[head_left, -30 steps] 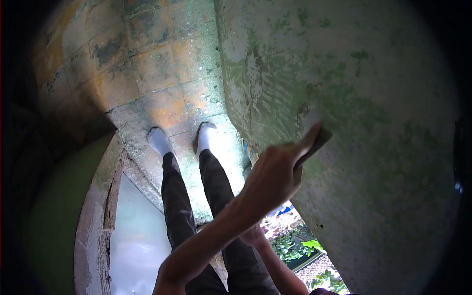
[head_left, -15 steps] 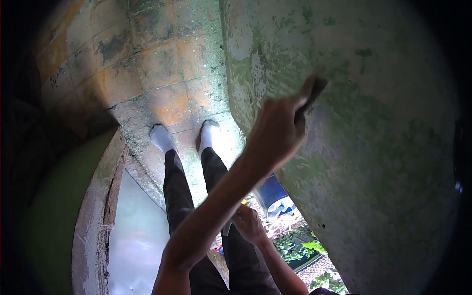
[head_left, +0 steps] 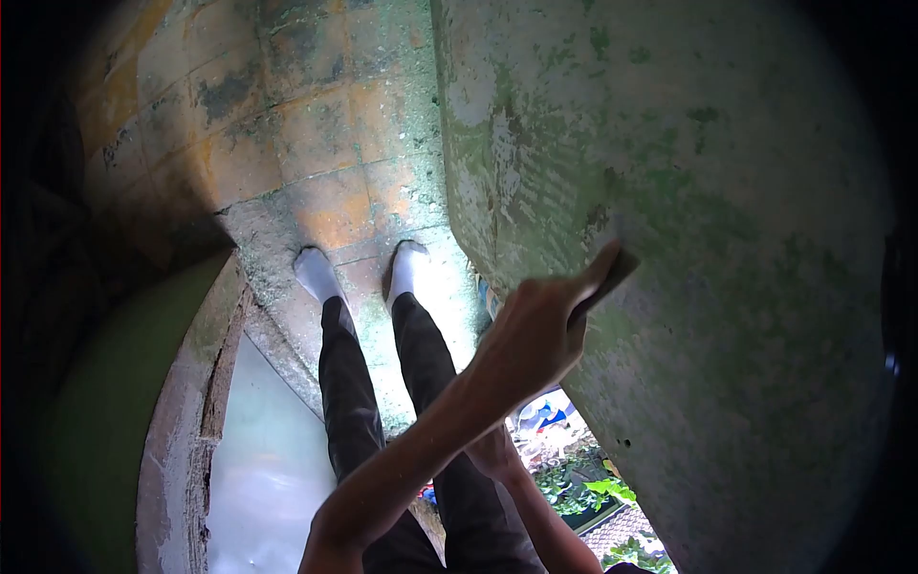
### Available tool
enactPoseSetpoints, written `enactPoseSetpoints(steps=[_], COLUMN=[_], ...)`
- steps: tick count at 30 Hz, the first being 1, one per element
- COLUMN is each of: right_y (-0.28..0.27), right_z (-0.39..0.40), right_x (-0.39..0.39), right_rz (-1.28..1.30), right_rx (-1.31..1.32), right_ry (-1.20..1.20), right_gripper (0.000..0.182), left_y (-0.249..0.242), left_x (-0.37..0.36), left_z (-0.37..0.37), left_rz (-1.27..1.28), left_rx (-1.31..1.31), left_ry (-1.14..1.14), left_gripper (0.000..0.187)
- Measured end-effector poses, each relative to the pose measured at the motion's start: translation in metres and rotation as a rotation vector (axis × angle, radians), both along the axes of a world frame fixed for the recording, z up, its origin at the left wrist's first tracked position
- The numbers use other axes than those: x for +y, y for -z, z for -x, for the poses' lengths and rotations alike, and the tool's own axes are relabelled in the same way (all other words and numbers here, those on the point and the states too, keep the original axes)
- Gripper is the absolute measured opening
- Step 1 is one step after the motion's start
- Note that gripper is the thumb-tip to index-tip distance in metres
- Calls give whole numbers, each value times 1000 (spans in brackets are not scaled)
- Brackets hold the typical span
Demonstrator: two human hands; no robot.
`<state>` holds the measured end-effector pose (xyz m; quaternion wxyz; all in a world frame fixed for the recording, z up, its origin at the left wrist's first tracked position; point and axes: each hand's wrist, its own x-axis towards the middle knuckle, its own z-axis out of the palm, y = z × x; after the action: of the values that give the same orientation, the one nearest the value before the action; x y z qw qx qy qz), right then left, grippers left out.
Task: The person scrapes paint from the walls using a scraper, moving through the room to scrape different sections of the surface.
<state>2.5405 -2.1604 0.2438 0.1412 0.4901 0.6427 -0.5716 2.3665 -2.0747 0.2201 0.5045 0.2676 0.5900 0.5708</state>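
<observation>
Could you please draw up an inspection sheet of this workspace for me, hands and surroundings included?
Surface: wall patchy, green stains over grey, paler worn areas near its left edge.
Job's things: thin flat tool held at the wall; whether it touches cannot be told.
Clutter: blue-and-white item beyond the wall's lower edge, too unclear to identify.
Hands: left hand closed on the flat tool; right hand partly hidden behind the left forearm, grip not visible.
Cables: nothing seen.
Surroundings: stained, blocky floor under socked feet; green leaves at lower right; rough-edged ledge at left.
</observation>
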Motion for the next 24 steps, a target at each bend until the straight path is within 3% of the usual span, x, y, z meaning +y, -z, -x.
enactPoseSetpoints(steps=[2, 7, 10, 11, 13, 14, 15, 17, 19, 21, 24], right_y=[3, 7, 21, 16, 6, 11, 11, 8, 8, 6, 8], right_z=[-2, -14, -42, -29, -3, -5, -4, -4, -7, -2, -7], right_x=[7, 7, -13, -5, 13, 8, 8, 7, 11, 15, 9], right_rz=[163, 49, -323, -318, 190, 172, 167, 142, 169, 211, 191], right_rx=[-199, -117, 154, 153, -227, -199, -202, -190, -167, -226, -207], right_ry=[-55, -77, -101, -103, -75, -30, -37, 49, 48, 26, 12], right_gripper=[13, 14, 15, 15, 16, 16, 16, 15, 16, 17, 17], left_y=[20, 15, 3, 5, 25, 44, 46, 57, 57, 53, 54], left_x=[22, 18, -1, 3, 27, 38, 43, 39, 25, 7, -2], left_z=[16, -1, -17, -8, 13, 22, 42, 68, 67, 52, 27], left_rz=[32, 8, 28, 57, 35, 20, 104, 105, 57, 69, 90], left_rx=[58, 13, 11, 34, 52, 201, -50, -368, -765, -858, -920], left_ry=[-46, -130, -44, -23, -119, -187, -78, 63, -158, -196, -51], left_gripper=[63, 64, 64, 60, 49, 28, 21, 32, 40, 45, 55])
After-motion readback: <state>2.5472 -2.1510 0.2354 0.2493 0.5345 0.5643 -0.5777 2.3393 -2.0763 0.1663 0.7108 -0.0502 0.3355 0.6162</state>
